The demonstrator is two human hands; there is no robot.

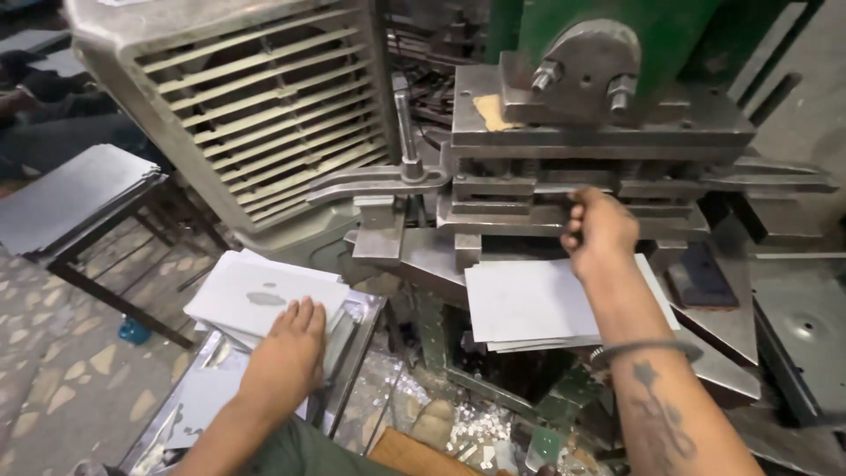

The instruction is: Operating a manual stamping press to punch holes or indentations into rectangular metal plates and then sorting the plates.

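Down at the lower left of the frame, the person's left hand (286,348) lies flat, fingers spread loosely, on a stack of white sheets (256,295) resting on a shiny metal tray (352,339). Over at centre right, the right hand (599,231) is curled narrow at the mouth of the grey press (573,167), fingertips pinching what looks like a thin sheet edge, though I cannot tell for sure. Just below that hand sits a second pile of sheets (529,304). Upper left, a louvred guard (264,106) fills the view.
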